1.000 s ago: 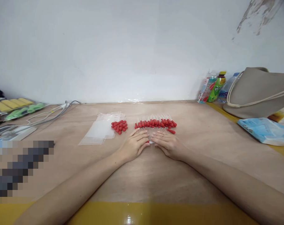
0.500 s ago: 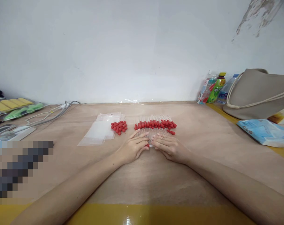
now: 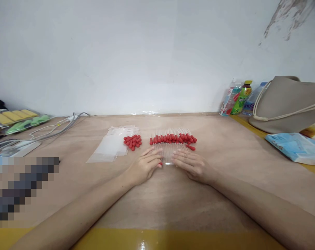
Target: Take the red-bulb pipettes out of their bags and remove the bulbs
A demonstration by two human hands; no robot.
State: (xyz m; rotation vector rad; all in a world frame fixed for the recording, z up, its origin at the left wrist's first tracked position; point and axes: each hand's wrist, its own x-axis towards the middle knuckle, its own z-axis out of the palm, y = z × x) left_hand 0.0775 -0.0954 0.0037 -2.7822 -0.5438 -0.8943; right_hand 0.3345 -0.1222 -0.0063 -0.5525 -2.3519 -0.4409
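Note:
A row of thin clear glass tubes [image 3: 167, 152] lies side by side in front of me. My left hand [image 3: 144, 166] rests at their left end with its fingers stretched across them. A bit of a red rubber bulb [image 3: 161, 164] shows between its thumb and fingers, mostly hidden. At the right end, my right hand [image 3: 195, 166] lies with fingers extended over the tubes, holding nothing that I can see. Just behind is a row of droppers with red bulbs [image 3: 170, 138], their clear tubes pointing to the wall. One loose red bulb [image 3: 190, 147] sits beside my right hand.
Left of the tubes is a pile of red bulbs [image 3: 133, 141], next to clear plastic bags [image 3: 109, 146]. Cables [image 3: 56, 130] and packs of yellow and green items [image 3: 24, 121] lie far left. Bottles [image 3: 240, 99], a grey bag [image 3: 287, 104] and a blue tissue pack [image 3: 292, 146] stand right.
My hands have moved apart slightly, uncovering more of the glass tubes between them. The red bulb at my left hand has shifted left with it.

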